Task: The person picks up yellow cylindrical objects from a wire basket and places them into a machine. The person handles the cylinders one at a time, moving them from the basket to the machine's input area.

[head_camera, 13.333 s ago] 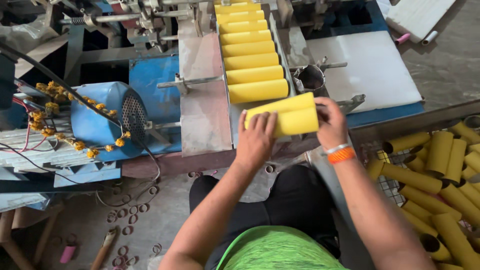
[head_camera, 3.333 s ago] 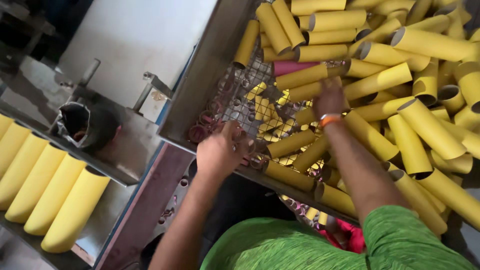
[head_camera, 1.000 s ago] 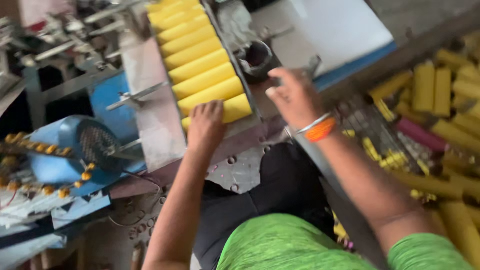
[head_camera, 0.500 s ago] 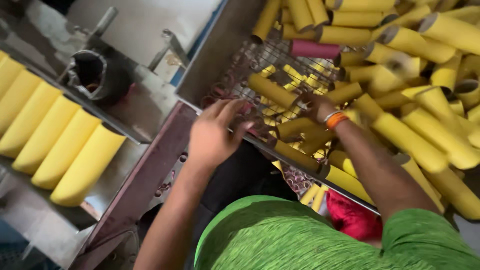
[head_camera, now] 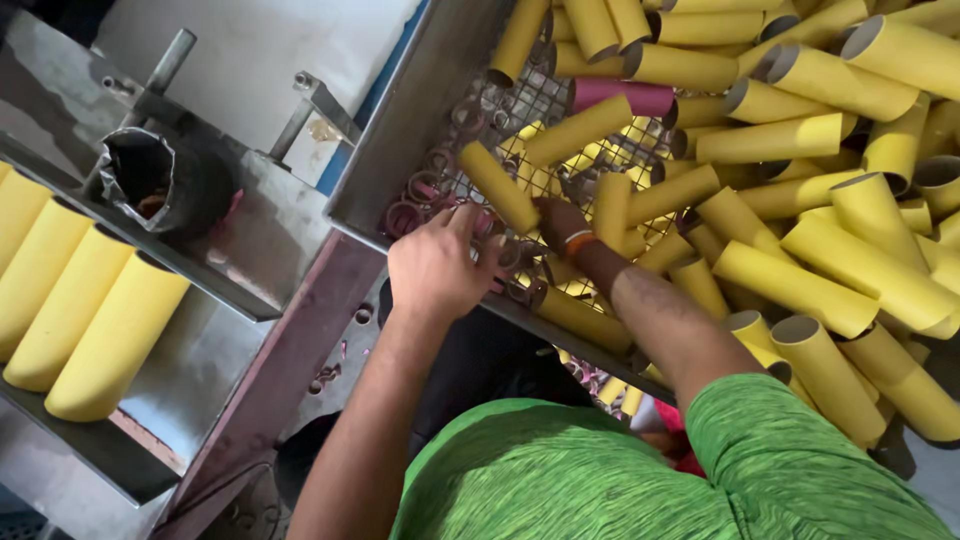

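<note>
A metal bin with a wire-mesh floor (head_camera: 420,130) holds a heap of yellow cardboard tubes (head_camera: 800,290) and one pink tube (head_camera: 612,97). My left hand (head_camera: 435,265) rests on the bin's near rim, its fingers bent onto the mesh among small pink and brown rings (head_camera: 420,205), with nothing visibly in it. My right hand (head_camera: 558,218), with an orange band at the wrist, reaches in among the tubes. It touches a short yellow tube (head_camera: 498,186), and its fingers are hidden.
At the left a metal tray (head_camera: 215,350) carries a row of wider yellow tubes (head_camera: 95,335). A black cup-shaped holder (head_camera: 165,180) sits above it beside a white and blue machine panel (head_camera: 250,60). More rings lie on the floor below.
Since half a second ago my left hand has moved from hovering spread-fingered to resting on the bin's rim. The right hand has pushed deeper among the tubes. The view has shifted slightly.
</note>
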